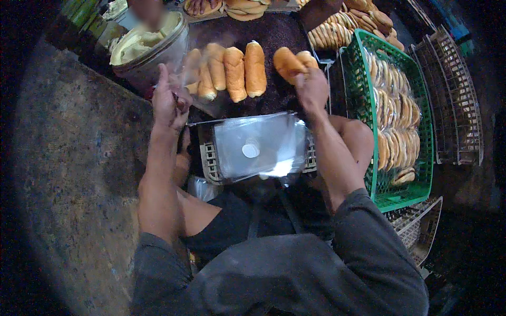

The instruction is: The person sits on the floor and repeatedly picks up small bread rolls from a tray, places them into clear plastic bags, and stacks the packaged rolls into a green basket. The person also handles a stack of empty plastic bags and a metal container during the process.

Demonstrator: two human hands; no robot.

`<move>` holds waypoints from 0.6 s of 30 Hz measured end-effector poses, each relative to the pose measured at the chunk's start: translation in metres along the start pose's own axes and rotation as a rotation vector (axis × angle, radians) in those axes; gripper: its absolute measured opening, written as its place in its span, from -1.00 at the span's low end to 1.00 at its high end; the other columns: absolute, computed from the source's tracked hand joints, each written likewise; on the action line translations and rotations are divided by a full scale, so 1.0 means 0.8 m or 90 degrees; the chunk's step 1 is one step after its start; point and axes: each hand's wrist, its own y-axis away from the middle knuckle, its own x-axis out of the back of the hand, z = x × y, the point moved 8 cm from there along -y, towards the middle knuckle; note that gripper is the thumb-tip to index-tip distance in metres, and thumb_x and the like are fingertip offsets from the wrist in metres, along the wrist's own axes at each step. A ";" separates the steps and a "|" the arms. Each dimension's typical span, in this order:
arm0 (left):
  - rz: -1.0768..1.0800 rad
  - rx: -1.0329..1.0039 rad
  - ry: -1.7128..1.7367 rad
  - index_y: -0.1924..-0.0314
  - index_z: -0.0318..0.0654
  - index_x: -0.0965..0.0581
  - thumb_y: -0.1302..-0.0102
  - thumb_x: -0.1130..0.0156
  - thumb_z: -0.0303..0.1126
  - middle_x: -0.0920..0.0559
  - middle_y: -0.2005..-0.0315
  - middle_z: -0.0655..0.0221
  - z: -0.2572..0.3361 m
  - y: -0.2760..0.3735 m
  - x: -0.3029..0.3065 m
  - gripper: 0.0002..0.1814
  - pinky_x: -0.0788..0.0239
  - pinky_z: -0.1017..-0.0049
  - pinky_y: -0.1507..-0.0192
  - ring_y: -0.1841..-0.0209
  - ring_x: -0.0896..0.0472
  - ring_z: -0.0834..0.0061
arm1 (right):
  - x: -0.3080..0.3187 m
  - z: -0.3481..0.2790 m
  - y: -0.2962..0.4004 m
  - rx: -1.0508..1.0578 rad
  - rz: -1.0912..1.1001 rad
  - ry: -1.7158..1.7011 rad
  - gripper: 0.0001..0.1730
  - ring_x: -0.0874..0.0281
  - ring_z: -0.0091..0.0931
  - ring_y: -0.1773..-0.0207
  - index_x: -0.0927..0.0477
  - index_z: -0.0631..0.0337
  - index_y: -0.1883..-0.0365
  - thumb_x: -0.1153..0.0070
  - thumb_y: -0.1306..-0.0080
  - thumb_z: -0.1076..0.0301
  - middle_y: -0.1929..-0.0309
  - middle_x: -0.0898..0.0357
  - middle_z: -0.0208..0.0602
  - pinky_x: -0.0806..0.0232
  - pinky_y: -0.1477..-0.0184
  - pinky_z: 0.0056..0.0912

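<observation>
My left hand (170, 100), thumb raised, grips the edge of a clear plastic bag (193, 89). The hazy bag spreads over the leftmost long bread rolls (192, 63), so its outline is hard to make out. My right hand (314, 89) is closed around a golden bread roll (288, 63), slightly blurred, with another roll (307, 59) right beside it; whether that one is also held I cannot tell. Between my hands, several rolls (255, 69) lie side by side on a dark tabletop (276, 27). Nearer me lies a stack of clear plastic bags (269, 134) with a white round piece (250, 150) on it.
A tub of pale cream (146, 47) stands at the upper left. To the right, a green plastic crate (373, 118) holds bagged flat breads (397, 110). Unbagged breads (332, 31) are piled behind it. Across the table, another person's hand (203, 6) touches bread.
</observation>
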 end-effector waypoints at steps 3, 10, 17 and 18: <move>0.002 -0.098 0.089 -0.10 -0.28 -0.43 -0.42 0.06 0.10 -0.62 0.14 0.24 0.003 -0.020 0.001 -0.42 -0.51 0.56 0.46 0.26 -0.65 0.43 | 0.014 0.016 -0.022 -0.023 -0.014 0.020 -0.59 -0.58 -0.05 0.16 -0.52 0.27 0.12 -0.09 -0.18 0.15 0.29 -0.60 0.04 -0.41 0.10 -0.03; 0.478 -0.208 -0.071 0.06 -0.29 -0.48 -0.41 0.14 0.19 -0.62 0.08 0.23 0.026 0.020 -0.021 -0.39 -0.59 0.43 0.24 0.15 -0.65 0.34 | -0.021 -0.093 0.019 0.326 0.077 0.056 -0.83 -0.50 -0.09 0.14 -0.46 0.18 0.31 -0.14 -0.17 0.34 0.38 -0.55 -0.09 -0.16 -0.17 -0.04; 0.512 -0.181 -0.210 0.33 -0.21 -0.45 -0.44 0.21 0.16 -0.62 0.11 0.16 0.011 0.015 0.002 -0.44 -0.52 0.27 0.00 -0.08 -0.56 0.25 | 0.005 -0.014 -0.011 0.043 -0.123 -0.317 -0.71 -0.50 -0.38 0.08 -0.47 0.24 0.07 -0.09 -0.27 0.32 0.18 -0.54 -0.20 -0.27 -0.06 -0.28; 0.514 -0.177 -0.224 0.42 -0.19 -0.42 -0.44 0.21 0.16 -0.62 0.13 0.14 0.008 0.008 0.000 -0.44 -0.52 0.24 -0.01 -0.10 -0.54 0.25 | 0.026 0.008 -0.014 -0.045 -0.146 -0.434 -0.67 -0.51 -0.42 0.12 -0.46 0.24 0.03 -0.10 -0.27 0.31 0.20 -0.54 -0.22 -0.32 0.01 -0.35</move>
